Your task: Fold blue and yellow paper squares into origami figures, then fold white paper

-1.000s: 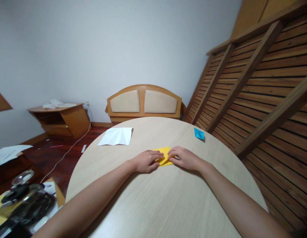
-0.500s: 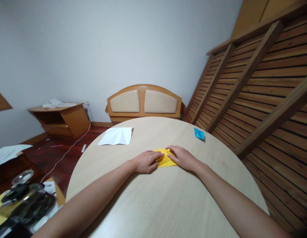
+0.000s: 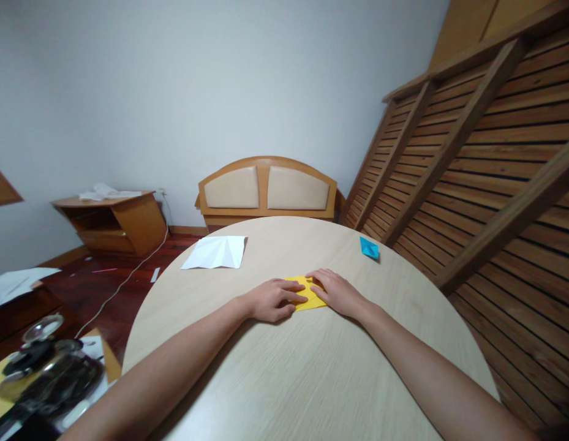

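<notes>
Between my hands, a folded piece of yellow paper [image 3: 312, 300] lies on the round table [image 3: 312, 373]. My left hand [image 3: 274, 300] rests on its left side with the fingers spread across the sheet. From the right, my right hand [image 3: 334, 290] touches the paper's right part, fingers apart and bent over it. Parts of the sheet are hidden beneath the fingers of both hands.
A creased white sheet [image 3: 215, 252] lies at the table's far left, and a small blue folded paper boat [image 3: 369, 248] at the far right. Slatted wooden boards [image 3: 495, 202] lean along the right. Clutter fills the lower left, including a glass-like dark object [image 3: 59, 373].
The left fingers have spread further over the yellow paper, and its near flap now looks pressed flatter. My right hand has barely shifted.
</notes>
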`<action>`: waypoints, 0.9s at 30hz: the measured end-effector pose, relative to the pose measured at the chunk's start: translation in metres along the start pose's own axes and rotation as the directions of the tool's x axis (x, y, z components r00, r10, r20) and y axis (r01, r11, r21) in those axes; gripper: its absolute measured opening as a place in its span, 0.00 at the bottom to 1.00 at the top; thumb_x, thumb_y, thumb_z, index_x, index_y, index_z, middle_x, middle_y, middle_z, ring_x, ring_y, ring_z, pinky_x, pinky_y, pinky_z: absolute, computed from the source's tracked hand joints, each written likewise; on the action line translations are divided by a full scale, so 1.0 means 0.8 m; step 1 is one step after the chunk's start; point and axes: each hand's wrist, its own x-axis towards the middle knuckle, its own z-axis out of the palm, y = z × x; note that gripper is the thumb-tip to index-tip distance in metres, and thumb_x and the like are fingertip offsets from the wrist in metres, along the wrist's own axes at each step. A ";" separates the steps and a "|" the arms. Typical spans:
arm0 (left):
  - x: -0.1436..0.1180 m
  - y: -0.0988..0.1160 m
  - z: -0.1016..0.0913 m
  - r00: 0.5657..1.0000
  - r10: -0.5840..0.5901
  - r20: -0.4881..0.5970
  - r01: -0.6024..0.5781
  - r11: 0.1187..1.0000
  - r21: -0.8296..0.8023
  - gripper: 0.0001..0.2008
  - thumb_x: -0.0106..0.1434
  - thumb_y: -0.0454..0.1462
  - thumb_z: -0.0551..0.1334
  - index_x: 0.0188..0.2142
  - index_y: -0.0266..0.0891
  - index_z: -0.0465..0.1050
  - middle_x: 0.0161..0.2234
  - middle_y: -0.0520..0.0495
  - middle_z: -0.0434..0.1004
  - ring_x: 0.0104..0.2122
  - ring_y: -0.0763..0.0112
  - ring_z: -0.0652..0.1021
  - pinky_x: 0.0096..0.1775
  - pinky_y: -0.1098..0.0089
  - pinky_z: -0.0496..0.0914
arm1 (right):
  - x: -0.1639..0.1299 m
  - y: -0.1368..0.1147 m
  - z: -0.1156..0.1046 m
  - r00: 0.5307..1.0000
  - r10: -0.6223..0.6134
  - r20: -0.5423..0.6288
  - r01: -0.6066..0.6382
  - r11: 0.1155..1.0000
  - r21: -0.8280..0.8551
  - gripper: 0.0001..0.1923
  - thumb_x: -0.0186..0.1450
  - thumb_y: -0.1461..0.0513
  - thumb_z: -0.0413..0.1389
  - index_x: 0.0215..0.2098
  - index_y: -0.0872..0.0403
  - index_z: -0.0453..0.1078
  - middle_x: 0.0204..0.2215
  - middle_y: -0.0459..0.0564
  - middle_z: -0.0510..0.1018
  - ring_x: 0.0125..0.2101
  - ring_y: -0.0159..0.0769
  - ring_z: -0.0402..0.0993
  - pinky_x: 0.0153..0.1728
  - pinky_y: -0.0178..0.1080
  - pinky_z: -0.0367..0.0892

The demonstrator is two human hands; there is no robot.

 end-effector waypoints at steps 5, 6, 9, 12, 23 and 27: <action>0.000 0.002 -0.003 0.999 0.035 -0.008 -0.035 0.999 -0.019 0.20 0.67 0.40 0.56 0.57 0.42 0.72 0.60 0.40 0.68 0.60 0.57 0.70 0.60 0.59 0.64 | 0.000 0.003 0.003 1.000 -0.001 -0.010 0.000 0.999 -0.043 0.11 0.68 0.64 0.53 0.48 0.54 0.72 0.45 0.54 0.77 0.46 0.42 0.72 0.49 0.44 0.66; 0.001 0.002 -0.004 0.999 0.038 -0.008 -0.038 0.999 -0.022 0.19 0.67 0.40 0.56 0.56 0.42 0.73 0.60 0.40 0.69 0.59 0.57 0.70 0.60 0.58 0.64 | 0.000 0.004 0.003 1.000 0.006 -0.014 -0.007 0.999 -0.046 0.11 0.68 0.64 0.53 0.48 0.54 0.72 0.45 0.54 0.77 0.46 0.42 0.71 0.50 0.44 0.65; 0.001 0.002 -0.005 0.999 0.044 -0.005 -0.044 0.998 -0.045 0.17 0.67 0.40 0.58 0.52 0.42 0.77 0.59 0.40 0.70 0.58 0.56 0.72 0.60 0.58 0.64 | 0.000 0.004 0.003 0.999 0.032 -0.020 -0.033 0.998 -0.044 0.10 0.68 0.63 0.53 0.47 0.54 0.72 0.45 0.54 0.77 0.47 0.42 0.71 0.51 0.44 0.65; 0.002 0.002 -0.006 0.999 0.045 -0.002 -0.045 0.996 -0.081 0.13 0.67 0.40 0.57 0.44 0.43 0.81 0.57 0.42 0.72 0.57 0.57 0.72 0.59 0.58 0.63 | -0.001 0.002 0.002 0.998 0.057 -0.009 -0.057 0.997 -0.046 0.10 0.69 0.62 0.53 0.47 0.54 0.71 0.46 0.54 0.76 0.48 0.42 0.71 0.51 0.44 0.64; 0.005 0.006 -0.009 0.993 0.113 -0.025 -0.114 0.992 -0.062 0.16 0.66 0.39 0.59 0.22 0.40 0.75 0.49 0.45 0.80 0.49 0.63 0.79 0.56 0.61 0.64 | -0.001 0.006 0.007 0.995 0.097 -0.004 -0.097 0.993 -0.071 0.11 0.70 0.61 0.52 0.48 0.54 0.71 0.47 0.54 0.77 0.49 0.42 0.70 0.53 0.43 0.63; 0.006 0.006 -0.007 0.990 0.130 -0.050 -0.134 0.988 -0.075 0.13 0.65 0.37 0.57 0.28 0.38 0.78 0.47 0.42 0.81 0.46 0.62 0.80 0.51 0.64 0.69 | 0.000 0.009 0.011 0.994 0.110 -0.017 -0.112 0.990 -0.085 0.12 0.70 0.63 0.51 0.49 0.54 0.71 0.47 0.54 0.77 0.49 0.41 0.70 0.54 0.42 0.63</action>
